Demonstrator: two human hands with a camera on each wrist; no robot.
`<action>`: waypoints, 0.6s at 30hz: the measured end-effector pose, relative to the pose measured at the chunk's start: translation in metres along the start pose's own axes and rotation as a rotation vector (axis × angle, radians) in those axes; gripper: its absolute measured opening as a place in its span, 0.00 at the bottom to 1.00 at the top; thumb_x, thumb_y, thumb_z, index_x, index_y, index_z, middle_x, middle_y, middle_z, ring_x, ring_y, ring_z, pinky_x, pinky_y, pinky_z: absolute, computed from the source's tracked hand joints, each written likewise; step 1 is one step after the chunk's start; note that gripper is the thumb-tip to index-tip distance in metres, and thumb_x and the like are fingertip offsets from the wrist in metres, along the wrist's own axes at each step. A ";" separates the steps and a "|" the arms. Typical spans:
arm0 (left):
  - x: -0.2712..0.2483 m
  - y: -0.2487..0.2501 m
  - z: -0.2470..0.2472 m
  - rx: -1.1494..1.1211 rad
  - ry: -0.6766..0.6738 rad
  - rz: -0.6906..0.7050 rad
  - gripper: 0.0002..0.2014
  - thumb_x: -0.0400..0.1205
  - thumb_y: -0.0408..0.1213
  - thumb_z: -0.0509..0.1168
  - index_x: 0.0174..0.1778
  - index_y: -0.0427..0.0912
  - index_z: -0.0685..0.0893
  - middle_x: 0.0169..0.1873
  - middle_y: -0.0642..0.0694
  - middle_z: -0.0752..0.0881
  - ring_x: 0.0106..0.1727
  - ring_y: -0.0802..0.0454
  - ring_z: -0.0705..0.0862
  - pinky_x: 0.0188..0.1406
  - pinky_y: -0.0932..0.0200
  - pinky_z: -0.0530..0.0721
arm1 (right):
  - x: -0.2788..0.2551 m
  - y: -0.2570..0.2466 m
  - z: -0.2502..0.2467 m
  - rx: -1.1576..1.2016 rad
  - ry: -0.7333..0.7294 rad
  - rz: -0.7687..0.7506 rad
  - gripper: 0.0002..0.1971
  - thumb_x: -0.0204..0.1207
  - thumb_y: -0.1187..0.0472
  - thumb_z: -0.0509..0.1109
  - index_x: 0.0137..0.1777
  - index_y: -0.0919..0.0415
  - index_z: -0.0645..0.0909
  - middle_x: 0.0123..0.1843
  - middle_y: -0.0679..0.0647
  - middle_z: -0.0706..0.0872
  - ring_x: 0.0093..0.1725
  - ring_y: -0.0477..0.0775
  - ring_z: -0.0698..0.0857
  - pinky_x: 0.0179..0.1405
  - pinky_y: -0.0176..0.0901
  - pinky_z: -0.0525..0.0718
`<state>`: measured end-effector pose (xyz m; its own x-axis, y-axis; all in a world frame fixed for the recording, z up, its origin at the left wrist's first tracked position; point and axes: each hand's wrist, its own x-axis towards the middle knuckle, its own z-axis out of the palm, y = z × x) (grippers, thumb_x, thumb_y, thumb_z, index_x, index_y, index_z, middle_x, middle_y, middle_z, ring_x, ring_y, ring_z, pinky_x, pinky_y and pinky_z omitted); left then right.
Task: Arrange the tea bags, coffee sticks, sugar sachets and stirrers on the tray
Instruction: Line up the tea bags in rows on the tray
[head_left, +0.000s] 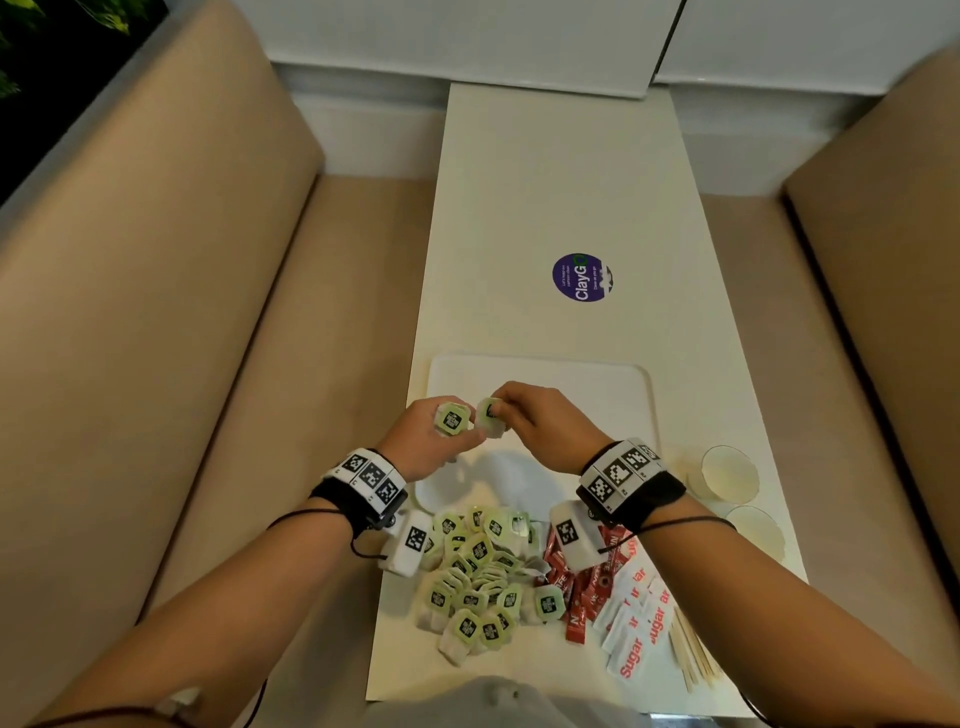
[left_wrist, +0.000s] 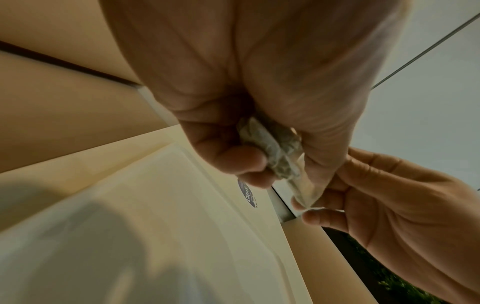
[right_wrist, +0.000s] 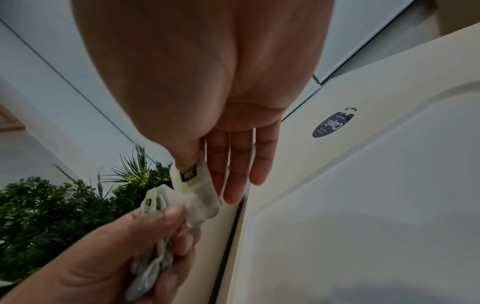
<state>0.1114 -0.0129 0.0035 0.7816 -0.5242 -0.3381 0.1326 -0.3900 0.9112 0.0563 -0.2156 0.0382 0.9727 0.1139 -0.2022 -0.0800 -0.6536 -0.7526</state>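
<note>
While both hands hover together above the near left part of a white tray (head_left: 597, 379), each is clamped on tea bags. The left hand (head_left: 431, 441) grips a small bunch of tea bags (head_left: 453, 420), fingers curled round them. The right hand (head_left: 540, 426) pinches a single tea bag (head_left: 491, 415) between thumb and forefinger, its other fingers held straight. Nearer the person, on the pale surface (head_left: 519, 208), lie a heap of green-tagged tea bags (head_left: 475, 577), red coffee sticks (head_left: 582, 587), white sugar sachets (head_left: 631, 623) and wooden stirrers (head_left: 693, 660). Two paper cups (head_left: 727, 473) stand to the right of the tray.
</note>
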 end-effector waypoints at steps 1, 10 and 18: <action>0.004 -0.001 -0.002 -0.002 0.008 -0.013 0.05 0.77 0.38 0.78 0.43 0.45 0.88 0.29 0.51 0.84 0.28 0.55 0.80 0.27 0.60 0.80 | 0.004 0.002 0.001 0.004 -0.009 -0.003 0.12 0.90 0.53 0.60 0.56 0.56 0.84 0.43 0.51 0.88 0.42 0.54 0.85 0.44 0.50 0.82; 0.035 -0.015 -0.018 0.017 0.079 -0.034 0.08 0.80 0.39 0.74 0.38 0.39 0.87 0.25 0.47 0.82 0.27 0.52 0.79 0.29 0.54 0.79 | 0.037 0.019 0.016 0.138 0.020 0.017 0.10 0.88 0.52 0.64 0.63 0.52 0.81 0.47 0.48 0.90 0.45 0.46 0.88 0.49 0.45 0.87; 0.066 -0.026 -0.031 -0.005 0.134 -0.061 0.06 0.80 0.38 0.75 0.39 0.42 0.88 0.24 0.50 0.83 0.25 0.54 0.79 0.25 0.58 0.77 | 0.064 0.038 0.035 0.203 0.005 0.124 0.04 0.87 0.52 0.66 0.54 0.48 0.82 0.43 0.48 0.90 0.42 0.46 0.89 0.39 0.39 0.87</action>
<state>0.1781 -0.0142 -0.0353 0.8463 -0.3938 -0.3586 0.1849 -0.4140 0.8913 0.1076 -0.2074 -0.0250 0.9538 0.0378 -0.2979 -0.2404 -0.4986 -0.8328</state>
